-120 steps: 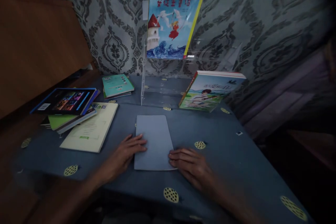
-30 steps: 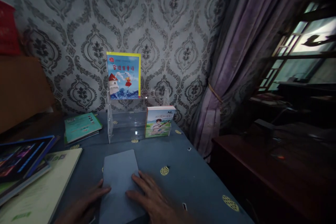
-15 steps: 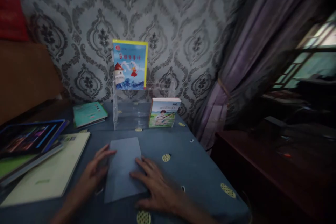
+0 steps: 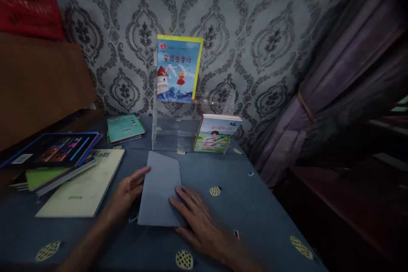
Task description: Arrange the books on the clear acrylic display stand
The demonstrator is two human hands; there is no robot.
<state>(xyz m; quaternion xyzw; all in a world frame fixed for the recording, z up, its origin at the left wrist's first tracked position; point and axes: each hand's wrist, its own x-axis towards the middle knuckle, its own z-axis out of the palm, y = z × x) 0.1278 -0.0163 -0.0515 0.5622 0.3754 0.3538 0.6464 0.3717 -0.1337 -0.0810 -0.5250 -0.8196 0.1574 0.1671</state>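
A plain grey-blue rectangular sheet or thin booklet (image 4: 162, 189) lies on the table in front of me. Which of the two it is, I cannot tell. My left hand (image 4: 129, 187) is at its left side, with the index finger stretched onto the edge and the other fingers loosely bent. My right hand (image 4: 197, 216) rests with spread fingers over its right edge, fingertips on the surface. Beyond it stands a clear plastic book stand (image 4: 154, 125). A blue picture book with a yellow border (image 4: 179, 70) is on its upper tier, and a thick book (image 4: 216, 135) on its lower right.
At left lie a cream booklet (image 4: 86, 191) and a pile topped by a dark book (image 4: 57, 148). Green booklets (image 4: 126, 128) lie farther back. A brown box (image 4: 44, 85) carries a red basket (image 4: 30, 2). The patterned tablecloth (image 4: 255, 216) ends at right, near a tied curtain (image 4: 296, 114).
The view has swung left, so things appear farther right and more of the red basket shows. Both hands stay at the grey-blue sheet or booklet, much as before.
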